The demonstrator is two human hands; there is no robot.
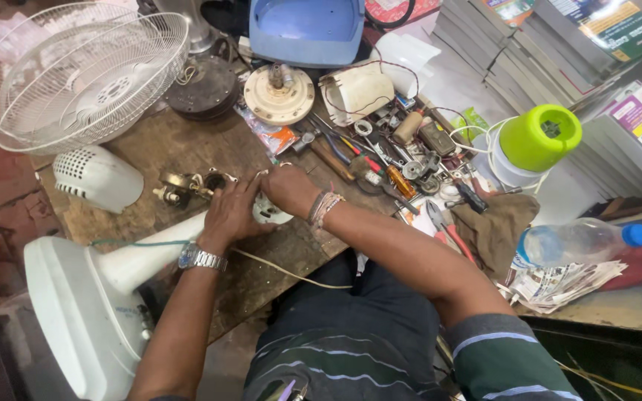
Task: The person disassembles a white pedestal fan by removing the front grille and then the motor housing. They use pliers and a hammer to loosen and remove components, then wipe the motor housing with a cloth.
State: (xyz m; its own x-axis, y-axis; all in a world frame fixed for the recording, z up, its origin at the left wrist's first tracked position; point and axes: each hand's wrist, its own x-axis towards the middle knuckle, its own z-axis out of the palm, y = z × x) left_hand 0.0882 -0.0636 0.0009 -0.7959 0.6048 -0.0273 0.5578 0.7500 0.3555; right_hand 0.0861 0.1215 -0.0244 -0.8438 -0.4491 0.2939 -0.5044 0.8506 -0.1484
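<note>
While both hands meet at the middle of the worn wooden worktop, they close around a small round white plastic part at the top of a white fan stand. The left hand, with a metal watch at its wrist, curls its grip over the part's left side; the right hand, with thread bands at its wrist, clasps it from above. Most of the part is hidden under the fingers. Just left lies a brass-coloured motor piece, partly covered. A wire fan guard overhangs the far left edge. Small tools and metal bits crowd the right, too tangled to sort. A clear plastic bottle lies on papers near the right edge.
</note>
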